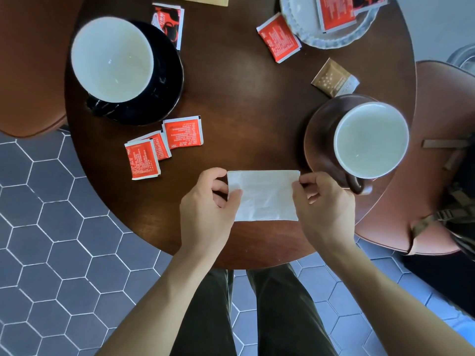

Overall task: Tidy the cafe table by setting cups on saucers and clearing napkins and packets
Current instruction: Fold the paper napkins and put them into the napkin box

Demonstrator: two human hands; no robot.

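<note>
A white folded napkin (264, 195) lies flat at the near edge of the round dark wooden table (244, 98). My left hand (208, 209) pinches its left edge and my right hand (321, 204) pinches its right edge. A black cup (113, 59) with a white inside stands on a black saucer (169, 80) at the left. A brown cup (371, 140) stands on a brown saucer (318, 134) at the right. Three red packets (164, 142) lie near the black saucer. Another red packet (279, 38) and a brown packet (334, 78) lie farther back.
A clear glass dish (303, 27) at the back right holds two red packets (336, 11). One more red packet (168, 21) leans behind the black saucer. Brown chairs stand at the left (30, 73) and right (437, 176), the right one with a bag (460, 214). Hexagon floor tiles surround the table.
</note>
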